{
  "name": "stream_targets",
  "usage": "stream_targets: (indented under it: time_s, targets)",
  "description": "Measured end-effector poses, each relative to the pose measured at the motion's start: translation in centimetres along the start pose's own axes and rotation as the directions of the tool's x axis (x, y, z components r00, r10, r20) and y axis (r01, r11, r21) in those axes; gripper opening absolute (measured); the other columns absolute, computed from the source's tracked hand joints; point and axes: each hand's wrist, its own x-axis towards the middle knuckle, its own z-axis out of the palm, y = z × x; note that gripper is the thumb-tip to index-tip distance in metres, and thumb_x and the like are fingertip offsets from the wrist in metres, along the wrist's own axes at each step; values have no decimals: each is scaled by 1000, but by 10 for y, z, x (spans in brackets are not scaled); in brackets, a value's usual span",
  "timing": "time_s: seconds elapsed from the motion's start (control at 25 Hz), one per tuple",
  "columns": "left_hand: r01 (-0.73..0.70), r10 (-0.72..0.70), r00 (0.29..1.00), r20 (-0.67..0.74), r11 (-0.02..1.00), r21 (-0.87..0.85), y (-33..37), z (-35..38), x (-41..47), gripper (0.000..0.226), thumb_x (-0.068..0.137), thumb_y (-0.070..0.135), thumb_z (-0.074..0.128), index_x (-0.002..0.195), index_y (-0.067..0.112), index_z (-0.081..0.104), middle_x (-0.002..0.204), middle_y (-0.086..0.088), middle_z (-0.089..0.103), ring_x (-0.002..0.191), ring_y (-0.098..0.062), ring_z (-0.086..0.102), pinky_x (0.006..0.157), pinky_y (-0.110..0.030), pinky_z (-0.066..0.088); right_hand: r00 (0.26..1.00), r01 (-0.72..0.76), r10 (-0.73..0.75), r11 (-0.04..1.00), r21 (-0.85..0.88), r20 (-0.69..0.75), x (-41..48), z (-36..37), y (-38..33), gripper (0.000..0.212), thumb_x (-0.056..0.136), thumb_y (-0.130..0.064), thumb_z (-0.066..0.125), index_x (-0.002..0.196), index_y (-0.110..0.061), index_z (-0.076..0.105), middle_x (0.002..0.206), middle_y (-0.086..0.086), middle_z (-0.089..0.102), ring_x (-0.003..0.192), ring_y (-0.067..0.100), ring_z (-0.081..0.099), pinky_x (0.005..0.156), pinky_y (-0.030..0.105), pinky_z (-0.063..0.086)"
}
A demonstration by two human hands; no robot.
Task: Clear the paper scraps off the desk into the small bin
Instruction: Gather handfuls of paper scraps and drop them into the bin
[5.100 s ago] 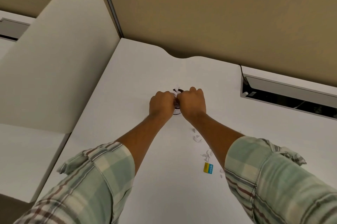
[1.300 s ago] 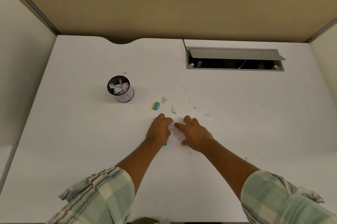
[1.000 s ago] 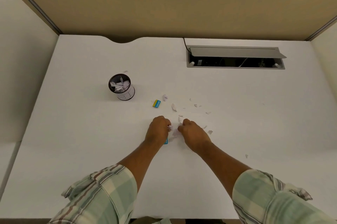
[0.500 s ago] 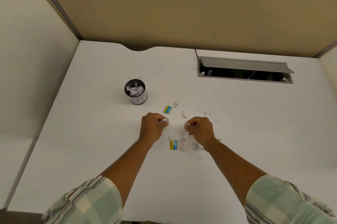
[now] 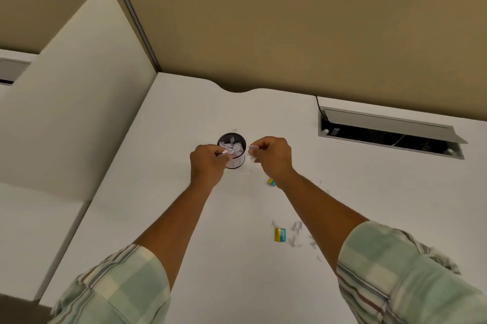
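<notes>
The small round black bin (image 5: 235, 163) stands mid-desk with white paper scraps (image 5: 233, 147) piled inside. My left hand (image 5: 208, 164) is closed on a pinch of scraps at the bin's left rim. My right hand (image 5: 272, 156) is closed on scraps just right of the bin, a white bit poking out toward the rim. Loose scraps (image 5: 296, 230) lie on the white desk (image 5: 184, 112) between my forearms, near a yellow-and-blue wrapper (image 5: 279, 234). A second yellow-and-blue piece (image 5: 271, 181) shows under my right wrist.
An open grey cable hatch (image 5: 390, 134) is cut into the desk at the back right. A tan partition (image 5: 290, 33) runs behind the desk and a white side panel (image 5: 73, 102) closes off the left. A few tiny scraps (image 5: 320, 182) lie right of my right forearm.
Both hands lifted from the scrap pile with paper pinched in them and moved up-left to the bin. The view swung left with them.
</notes>
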Motion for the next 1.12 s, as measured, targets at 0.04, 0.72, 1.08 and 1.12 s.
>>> stream_targets:
  time_s: [0.04, 0.72, 1.08, 1.12]
  targets:
    - [-12, 12, 1000, -2, 1000, 18, 2, -1, 7, 8, 77, 17, 81, 82, 11, 81, 69, -5, 75, 64, -22, 71, 64, -28, 57, 999, 43, -43, 997, -67, 2, 10, 9, -7, 3, 83, -7, 77, 83, -10, 78, 79, 5, 76, 72, 26, 74, 71, 32, 62]
    - [-179, 125, 977, 173, 921, 345, 11, 1, 65, 19, 89, 4, 63, 94, 8, 81, 90, -11, 78, 82, -28, 73, 77, -35, 62, 908, 417, -253, 634, -652, 335, 62, 50, -13, 26, 84, 3, 53, 91, -13, 73, 84, 4, 73, 75, 24, 68, 68, 37, 60]
    - [-170, 133, 983, 130, 922, 347, 9, 3, 60, 21, 88, -3, 60, 90, 5, 79, 96, -12, 77, 88, -27, 72, 79, -37, 61, 958, 284, -226, 806, -519, 175, 57, 31, 5, 18, 85, -2, 61, 86, -12, 76, 83, 0, 74, 78, 13, 64, 64, 19, 49]
    - [-168, 135, 984, 119, 923, 345, 9, 3, 57, 21, 87, -3, 59, 87, 4, 79, 92, -12, 77, 86, -27, 72, 77, -38, 61, 960, 280, -229, 819, -502, 162, 54, 27, 8, 18, 86, -3, 61, 85, -14, 76, 84, -2, 73, 78, 10, 62, 63, 15, 44]
